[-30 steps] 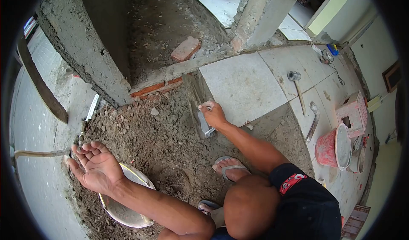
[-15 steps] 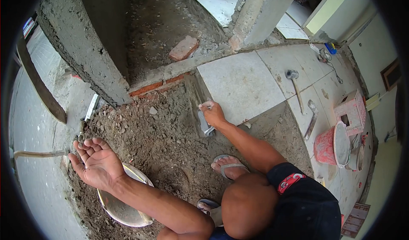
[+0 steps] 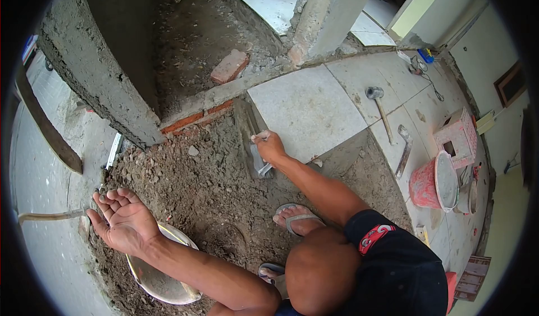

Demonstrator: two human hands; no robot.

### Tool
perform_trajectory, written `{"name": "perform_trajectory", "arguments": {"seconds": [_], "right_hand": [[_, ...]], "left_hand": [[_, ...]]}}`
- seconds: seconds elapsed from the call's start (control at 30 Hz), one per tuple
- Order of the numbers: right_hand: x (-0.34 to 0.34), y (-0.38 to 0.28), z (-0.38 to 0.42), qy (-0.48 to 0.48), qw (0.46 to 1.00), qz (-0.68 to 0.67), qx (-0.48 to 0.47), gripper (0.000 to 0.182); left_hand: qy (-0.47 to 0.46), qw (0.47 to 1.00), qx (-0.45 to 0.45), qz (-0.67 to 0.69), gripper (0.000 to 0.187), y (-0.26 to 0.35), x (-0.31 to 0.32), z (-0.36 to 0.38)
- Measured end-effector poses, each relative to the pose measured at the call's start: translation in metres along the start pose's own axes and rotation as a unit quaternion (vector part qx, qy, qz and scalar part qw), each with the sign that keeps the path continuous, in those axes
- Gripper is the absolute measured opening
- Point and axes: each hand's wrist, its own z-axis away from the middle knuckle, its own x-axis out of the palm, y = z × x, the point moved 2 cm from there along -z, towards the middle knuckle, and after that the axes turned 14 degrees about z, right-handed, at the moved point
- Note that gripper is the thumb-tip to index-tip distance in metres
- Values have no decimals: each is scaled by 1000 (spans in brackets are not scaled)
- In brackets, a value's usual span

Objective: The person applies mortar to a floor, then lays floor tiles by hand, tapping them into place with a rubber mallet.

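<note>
My right hand (image 3: 268,147) is closed on a trowel, beside the left edge of a pale square floor tile (image 3: 306,114). The trowel's metal blade (image 3: 259,161) lies along a strip of wet grey mortar (image 3: 242,125); its handle is mostly hidden by my fingers. My left hand (image 3: 130,223) is held palm up with its fingers apart and slightly curled, and nothing in it. It hovers over rough soil and rubble (image 3: 191,181), near the rim of a pale basin (image 3: 137,282) that my forearm partly covers.
A rubber mallet (image 3: 382,111) and a flat metal bar (image 3: 403,153) lie on laid tiles at right. Beyond them stand a red bucket (image 3: 426,187) and a pinkish box (image 3: 457,139). A brick (image 3: 229,67) sits behind the low ledge. A concrete pillar (image 3: 95,63) rises at left.
The view has shifted slightly, so the scene sits a little further left. My right hand keeps the trowel beside the tile, and my left hand stays raised and open.
</note>
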Motion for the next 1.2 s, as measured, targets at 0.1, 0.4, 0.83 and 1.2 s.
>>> {"name": "perform_trajectory", "arguments": {"seconds": [0.1,0.4,0.83,1.2], "right_hand": [[-1,3,-13,-16,998,0,56,35],[-2,-8,20,-33,999,16,-3,35],[6,11,-17,51,998,6,22,28],[6,-4,3,-22,998,63,-23,33]], "left_hand": [[6,1000,14,0,39,1,0,0],[-9,1000,8,-1,39,5,-2,2],[-3,1000,11,8,39,-2,6,4],[-12,1000,-4,-3,39,-2,1,4]]}}
